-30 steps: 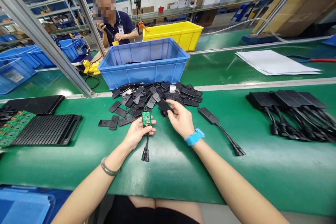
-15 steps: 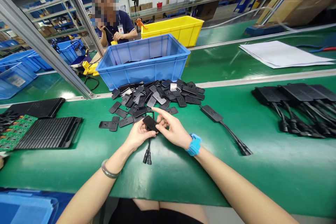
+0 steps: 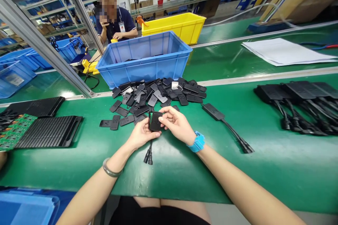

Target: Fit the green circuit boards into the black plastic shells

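Circuit board [image 3: 150, 120] shows only as a thin green strip along the left edge of a black cover [image 3: 156, 122], which hides the rest of it, over the middle of the table [image 3: 179, 179]. The left hand [image 3: 141, 134] holds the board, its thumb at the cover's bottom edge; the right hand [image 3: 179, 125] pinches the cover's right side between thumb and fingers. Two black leads [image 3: 148, 157] hang below the left hand. Just beyond lies a heap of black covers [image 3: 153, 100], before a blue bin [image 3: 145, 70]; rightward rests a black unit [image 3: 213, 111] with cables [image 3: 236, 136].
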The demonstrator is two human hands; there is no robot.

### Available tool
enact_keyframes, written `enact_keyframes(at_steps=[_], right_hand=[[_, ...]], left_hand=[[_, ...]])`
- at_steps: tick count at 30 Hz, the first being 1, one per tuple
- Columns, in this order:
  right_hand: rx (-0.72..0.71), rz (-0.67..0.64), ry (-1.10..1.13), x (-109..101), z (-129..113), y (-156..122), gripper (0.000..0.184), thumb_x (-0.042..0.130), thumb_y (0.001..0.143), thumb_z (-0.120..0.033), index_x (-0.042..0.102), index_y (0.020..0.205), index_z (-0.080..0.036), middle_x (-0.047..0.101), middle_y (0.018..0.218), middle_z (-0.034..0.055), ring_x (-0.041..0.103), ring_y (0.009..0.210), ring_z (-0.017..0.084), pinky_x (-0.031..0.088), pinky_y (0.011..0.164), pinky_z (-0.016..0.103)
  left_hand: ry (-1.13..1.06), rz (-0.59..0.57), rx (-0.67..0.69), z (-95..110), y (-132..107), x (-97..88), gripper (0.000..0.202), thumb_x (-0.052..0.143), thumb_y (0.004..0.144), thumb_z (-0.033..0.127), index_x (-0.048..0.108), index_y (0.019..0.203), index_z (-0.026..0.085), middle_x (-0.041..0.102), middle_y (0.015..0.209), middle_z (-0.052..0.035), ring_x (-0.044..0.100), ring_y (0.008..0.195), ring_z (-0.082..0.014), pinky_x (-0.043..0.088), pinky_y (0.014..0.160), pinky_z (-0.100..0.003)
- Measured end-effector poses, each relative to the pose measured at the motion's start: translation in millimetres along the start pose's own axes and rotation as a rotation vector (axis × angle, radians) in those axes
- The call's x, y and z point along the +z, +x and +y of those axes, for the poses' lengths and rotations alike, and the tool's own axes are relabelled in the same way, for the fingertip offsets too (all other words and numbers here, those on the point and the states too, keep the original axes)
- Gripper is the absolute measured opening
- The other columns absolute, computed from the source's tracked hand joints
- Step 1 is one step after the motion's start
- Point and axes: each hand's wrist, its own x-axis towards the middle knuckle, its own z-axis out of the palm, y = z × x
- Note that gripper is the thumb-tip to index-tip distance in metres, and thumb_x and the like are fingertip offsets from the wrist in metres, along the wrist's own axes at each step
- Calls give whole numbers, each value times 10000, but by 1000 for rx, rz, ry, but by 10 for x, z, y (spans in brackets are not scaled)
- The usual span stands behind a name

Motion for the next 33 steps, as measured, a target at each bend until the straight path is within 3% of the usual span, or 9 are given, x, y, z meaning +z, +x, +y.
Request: enact_keyframes(at_steps=[6, 14, 17, 21, 28, 33], right_hand=[[42, 23, -27, 27, 71, 6, 262, 635, 789, -363, 566, 974, -191, 557, 663, -34, 613, 572, 130, 481, 507, 236], [114, 42, 109, 16, 125, 33, 392, 689, 743, -446, 507, 993, -205, 565, 698, -49, 628, 557, 128, 531, 519, 255], [126, -39, 90, 0, 110, 54, 381, 557, 833, -521, 566, 1008, -183, 578, 722, -16, 587, 576, 116, 489, 498, 232], [144, -122, 124, -11, 99, 68, 405, 523, 849, -562, 614, 839, -167, 571, 671, -13, 516, 567, 103, 427, 515, 220], [158, -127, 164, 19, 142, 61, 459, 554, 802, -627, 582, 735, -174, 533, 598, -33, 475, 543, 108, 405, 527, 231], [111, -59, 43, 68, 179, 56, 414, 458, 883, -555, 568, 738, -183, 498, 612, -25, 490, 561, 129, 443, 554, 259]], left_hand=[[41, -18, 41, -4, 7, 4, 571, 827, 634, 210, 597, 1154, 157, 696, 1076, -106, 671, 924, -197, 515, 806, -278], [92, -1, 29, 15, -3, 51, 495, 781, 693, 265, 589, 1133, 146, 695, 959, -93, 669, 714, -156, 524, 589, -227], [95, -12, 14, 9, -12, 77, 567, 743, 733, 284, 536, 1248, 167, 683, 1014, -108, 692, 804, -194, 542, 617, -241], [99, 25, 22, 15, -28, 107, 650, 730, 738, 256, 479, 1333, 187, 693, 1013, -104, 698, 860, -214, 557, 695, -278], [128, 33, 40, 3, -40, 115, 528, 736, 720, 229, 566, 1219, 196, 706, 981, -87, 706, 817, -213, 567, 688, -294], [135, 86, 33, -33, -27, 137, 446, 730, 737, 274, 587, 1142, 152, 701, 907, -96, 701, 733, -201, 573, 665, -310]])
